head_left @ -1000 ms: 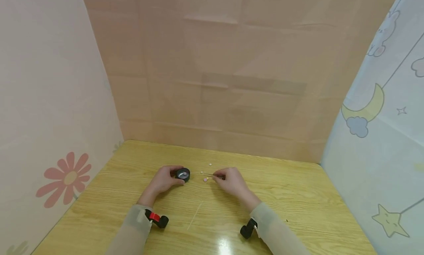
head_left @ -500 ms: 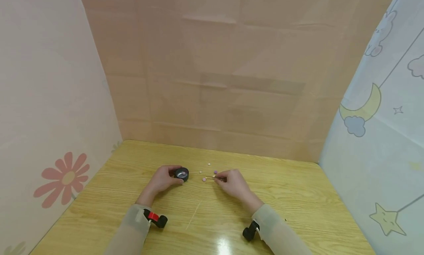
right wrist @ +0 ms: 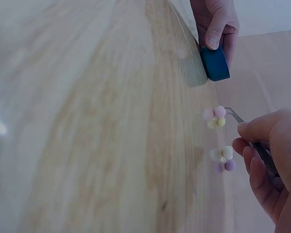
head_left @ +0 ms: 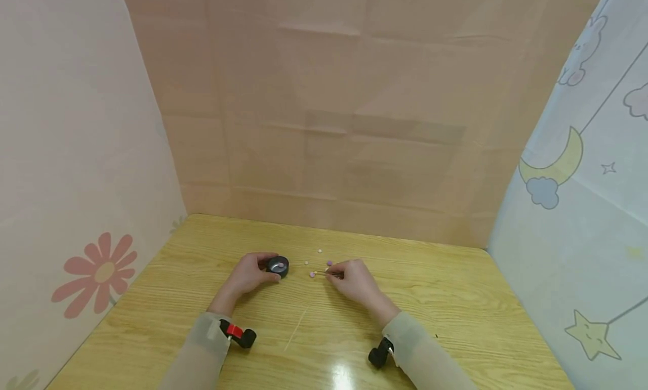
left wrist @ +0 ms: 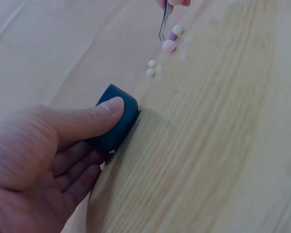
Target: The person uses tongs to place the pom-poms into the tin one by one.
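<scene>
My left hand [head_left: 251,274] grips a small dark round cup [left wrist: 125,119] by its sides, thumb on one side and fingers on the other. In the head view the cup stands on the table with its mouth up, a pink bead [head_left: 281,265] inside. My right hand [head_left: 356,280] pinches bent-tip metal tweezers [right wrist: 265,156]. Their tips are at a pink bead [right wrist: 220,111] on the table; whether they grip it I cannot tell. A yellow bead [right wrist: 221,122] lies against that pink one. Nearer the right hand are a white bead [right wrist: 227,152] and a purple bead [right wrist: 230,165].
Two small pale beads lie apart on the wooden table [head_left: 283,322], one near the cup [head_left: 306,263] and one farther back [head_left: 319,251]. A brown paper backdrop [head_left: 329,153] rises behind the table, with printed cloths on both sides.
The tweezers have swung from the pale bead near the cup toward me, to the pink and yellow beads. The purple bead has come into view beside the right fingers. The left hand keeps holding the cup.
</scene>
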Demonstrator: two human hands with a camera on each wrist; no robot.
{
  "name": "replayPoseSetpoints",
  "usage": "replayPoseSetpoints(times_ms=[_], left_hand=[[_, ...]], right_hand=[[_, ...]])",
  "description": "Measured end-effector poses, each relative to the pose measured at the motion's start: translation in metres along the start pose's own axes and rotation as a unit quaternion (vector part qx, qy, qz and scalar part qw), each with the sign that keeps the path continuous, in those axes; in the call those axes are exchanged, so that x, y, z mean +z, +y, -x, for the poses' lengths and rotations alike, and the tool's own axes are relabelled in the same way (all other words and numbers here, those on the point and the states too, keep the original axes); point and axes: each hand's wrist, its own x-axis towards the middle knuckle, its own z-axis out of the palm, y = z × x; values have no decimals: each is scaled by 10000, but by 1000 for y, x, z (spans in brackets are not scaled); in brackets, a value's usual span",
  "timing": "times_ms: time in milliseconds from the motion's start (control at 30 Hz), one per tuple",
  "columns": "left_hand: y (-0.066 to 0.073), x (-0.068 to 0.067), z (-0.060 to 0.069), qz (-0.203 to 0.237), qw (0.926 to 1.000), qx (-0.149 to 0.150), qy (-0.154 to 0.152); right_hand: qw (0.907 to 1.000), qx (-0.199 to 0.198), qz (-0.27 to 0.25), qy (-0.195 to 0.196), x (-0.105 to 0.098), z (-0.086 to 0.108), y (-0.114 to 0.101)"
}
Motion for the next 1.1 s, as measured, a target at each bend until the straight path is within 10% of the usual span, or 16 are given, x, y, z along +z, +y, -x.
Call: replayPoseSetpoints(times_ms=[1100], left_hand=[[-1,1,-1,-93,9999,-36,-42]], right_hand=[[9996,-44,248,-110,-2,3,-2]])
